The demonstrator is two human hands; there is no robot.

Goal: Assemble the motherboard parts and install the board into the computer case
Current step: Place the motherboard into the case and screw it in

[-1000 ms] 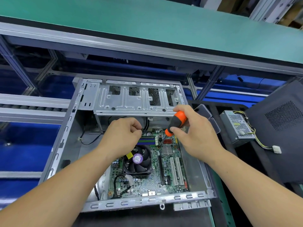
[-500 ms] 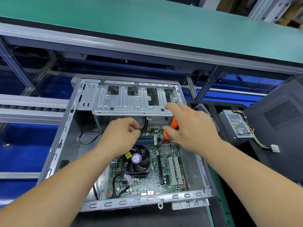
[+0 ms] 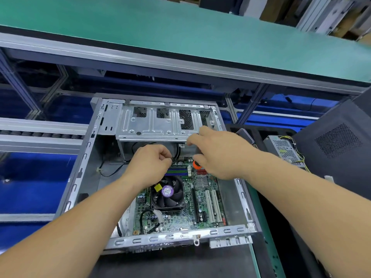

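An open grey computer case (image 3: 80, 177) lies flat with the green motherboard (image 3: 200, 207) inside it. A black CPU fan (image 3: 170, 199) with a purple sticker sits on the board. My left hand (image 3: 150, 163) pinches a black cable (image 3: 177, 151) just above the RAM slots (image 3: 176, 170). My right hand (image 3: 220, 153) holds an orange-handled screwdriver (image 3: 196, 165), most of it hidden under the palm. Its forefinger reaches to the front edge of the metal drive cage (image 3: 156, 125).
A grey power supply (image 3: 283, 147) with yellow and black wires lies to the right of the case. Beside it stands a dark perforated side panel (image 3: 337, 149). A green-topped shelf (image 3: 180, 33) runs above and behind. Roller rails (image 3: 40, 135) lie to the left.
My right hand moved up and left toward the drive cage, and the screwdriver handle slipped under the palm until only a bit of orange shows. My left hand stayed on the cable.
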